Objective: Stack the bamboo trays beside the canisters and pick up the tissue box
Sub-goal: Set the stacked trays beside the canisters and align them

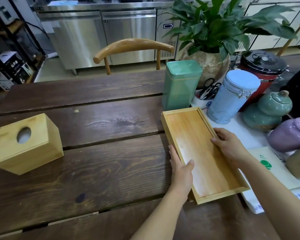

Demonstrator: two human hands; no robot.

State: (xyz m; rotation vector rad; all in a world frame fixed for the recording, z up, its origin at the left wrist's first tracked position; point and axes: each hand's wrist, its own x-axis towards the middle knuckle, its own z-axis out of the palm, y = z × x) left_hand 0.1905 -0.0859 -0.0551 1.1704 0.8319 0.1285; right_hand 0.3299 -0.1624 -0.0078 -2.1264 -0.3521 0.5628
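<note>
At four o'clock on the desk (93, 135), our left hand (180, 172) and right hand (229, 146) each grip the stiff, light top tray (203, 149) by its long rims; tissue box (26, 142) waits at nine o'clock.

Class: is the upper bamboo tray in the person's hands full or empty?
Empty. The upper bamboo tray shows only bare wooden floor inside its rim, with nothing lying in it.

The bamboo tray (203, 151) and tissue box (27, 144) are pale honey-yellow (the tray's floor has a whitish sheen), the bench (93, 118) dark-brown with streaky grain, one canister (180, 85) mint-green, another canister (230, 96) light-blue.
</note>
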